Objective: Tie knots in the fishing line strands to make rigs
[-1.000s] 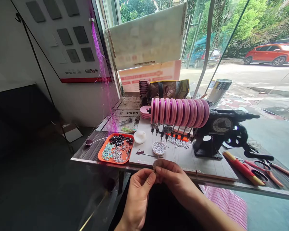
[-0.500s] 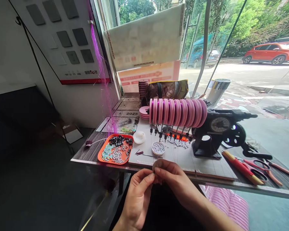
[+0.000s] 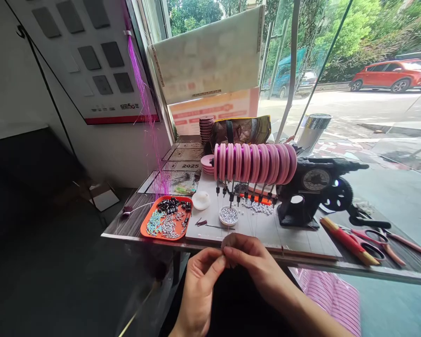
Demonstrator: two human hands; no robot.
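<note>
My left hand [image 3: 202, 280] and my right hand [image 3: 250, 262] meet fingertip to fingertip just in front of the table edge. Both are closed in a pinch, and whatever sits between the fingertips is too small to make out. Behind them a small white dish [image 3: 228, 216] holds pale beads. Left of it lies an orange tray [image 3: 143, 225] with black, turquoise and silvery small parts. Above the dish, a row of pink spools [image 3: 254, 163] is mounted on a black hand-cranked winder [image 3: 298, 206], with black-tipped pieces hanging below.
Scissors [image 3: 375, 243] and a red-and-yellow tool [image 3: 351, 241] lie at the table's right. A white round lid [image 3: 201, 200] rests beside the tray. Purple strands [image 3: 138, 75] hang at the left. Packed pink discs [image 3: 331, 297] sit below the table edge.
The view has shifted slightly, so the scene sits a little further left. Both hands stay pinched together, with only a small change in the fingers.
</note>
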